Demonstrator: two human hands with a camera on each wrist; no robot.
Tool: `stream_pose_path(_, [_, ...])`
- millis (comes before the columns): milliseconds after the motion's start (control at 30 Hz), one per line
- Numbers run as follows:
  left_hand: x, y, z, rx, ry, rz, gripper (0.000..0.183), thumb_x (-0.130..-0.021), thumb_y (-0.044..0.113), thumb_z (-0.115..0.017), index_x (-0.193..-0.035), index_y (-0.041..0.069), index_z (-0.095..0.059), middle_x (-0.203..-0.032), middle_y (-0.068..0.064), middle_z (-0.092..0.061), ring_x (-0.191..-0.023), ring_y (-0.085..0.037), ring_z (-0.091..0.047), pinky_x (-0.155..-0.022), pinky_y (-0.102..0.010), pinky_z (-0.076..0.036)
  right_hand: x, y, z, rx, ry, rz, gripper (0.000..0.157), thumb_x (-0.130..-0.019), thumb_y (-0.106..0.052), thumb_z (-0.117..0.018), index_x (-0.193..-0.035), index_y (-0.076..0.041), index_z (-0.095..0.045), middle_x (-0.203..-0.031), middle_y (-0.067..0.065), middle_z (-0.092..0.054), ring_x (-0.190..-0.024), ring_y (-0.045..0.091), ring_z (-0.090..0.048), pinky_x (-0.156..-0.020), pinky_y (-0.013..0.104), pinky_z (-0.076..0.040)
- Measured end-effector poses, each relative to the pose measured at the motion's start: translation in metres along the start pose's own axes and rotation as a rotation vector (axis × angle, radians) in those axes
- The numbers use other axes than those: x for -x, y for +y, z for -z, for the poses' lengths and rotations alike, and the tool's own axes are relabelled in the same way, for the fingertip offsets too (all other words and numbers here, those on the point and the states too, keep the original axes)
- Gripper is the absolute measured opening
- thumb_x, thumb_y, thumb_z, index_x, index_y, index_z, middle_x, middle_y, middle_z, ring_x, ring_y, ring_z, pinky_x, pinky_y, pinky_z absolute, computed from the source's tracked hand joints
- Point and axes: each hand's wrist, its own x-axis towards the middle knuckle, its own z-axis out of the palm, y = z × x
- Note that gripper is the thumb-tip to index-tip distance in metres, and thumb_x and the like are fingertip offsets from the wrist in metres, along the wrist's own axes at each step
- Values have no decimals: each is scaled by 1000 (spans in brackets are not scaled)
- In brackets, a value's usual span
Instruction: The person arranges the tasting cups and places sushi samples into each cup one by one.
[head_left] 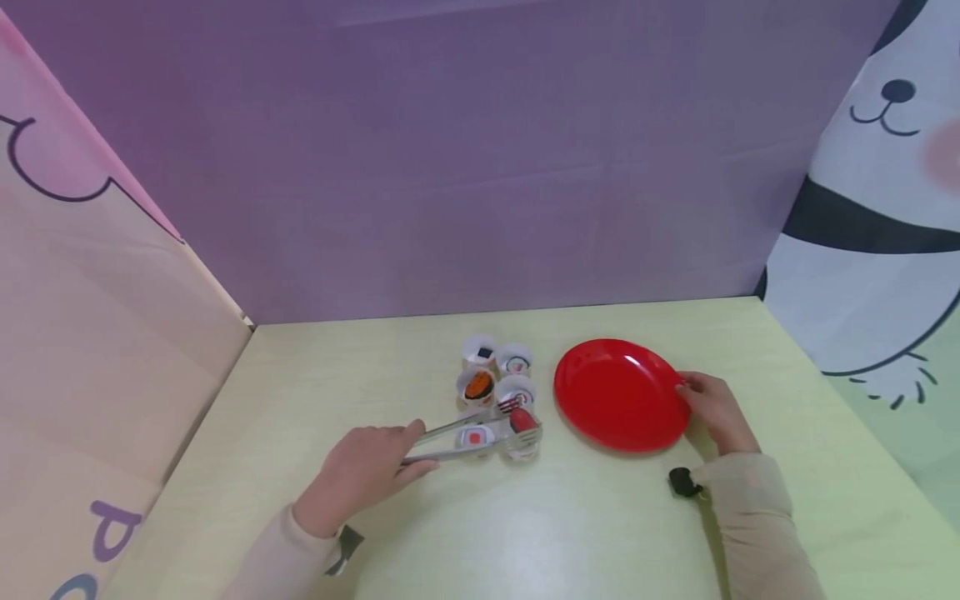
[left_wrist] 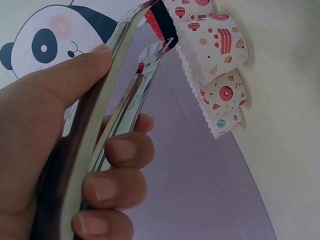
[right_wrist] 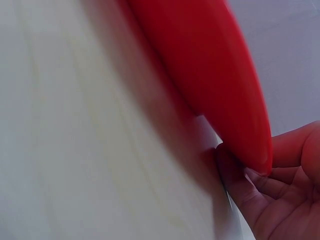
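Note:
My left hand (head_left: 356, 473) grips metal tongs (head_left: 450, 454), thumb on one arm and fingers curled round the other. Their tips sit on either side of a red-topped toy sushi piece (head_left: 522, 420) with a black band, over a white paper cup (head_left: 522, 452). In the left wrist view the tongs (left_wrist: 92, 120) reach up to patterned cups (left_wrist: 215, 47) with scalloped rims. On the right, my right hand (head_left: 712, 408) pinches the near-right rim of a round red plate (head_left: 622, 396). Thumb and fingers meet at that rim in the right wrist view.
Several more cups stand grouped left of the plate, holding sushi pieces such as an orange-topped one (head_left: 478, 387) and a white roll with a red centre (head_left: 475, 437). A purple wall (head_left: 480, 167) closes off the back; printed panels flank the pale table (head_left: 315, 375).

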Motion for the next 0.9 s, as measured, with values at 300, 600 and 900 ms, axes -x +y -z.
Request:
stream_pose_path(300, [-1,1,0,-4,-3,-8,35,-89,47,-57,-97,13,-53,-58,9,-39,-47,-4,-32,-42,-20,-28,0,0,0,-8,6,-2,46,-100,-16,-36,-134,14,-36,-132,34,-42,-112,42,-46,-94,46,-43])
stream_pose_path(600, [-1,1,-2,-46,42,-42,36,-88,47,-59,-97,12,-53,-56,8,-37,-46,-4,-29,-40,-18,-26,1,-3,-1,9,31,54,43,-100,-14,-38,-131,17,-39,-126,36,-47,-106,38,-52,-79,25,-47])
stream_pose_path(900, [-3,-1,-4,-42,31,-48,37,-88,46,-60,-98,11,-53,-56,8,-38,-47,-5,-31,-42,-19,-29,0,-2,0,3,21,29,44,-100,-15,-38,-132,16,-38,-128,35,-45,-109,40,-50,-88,38,-46])
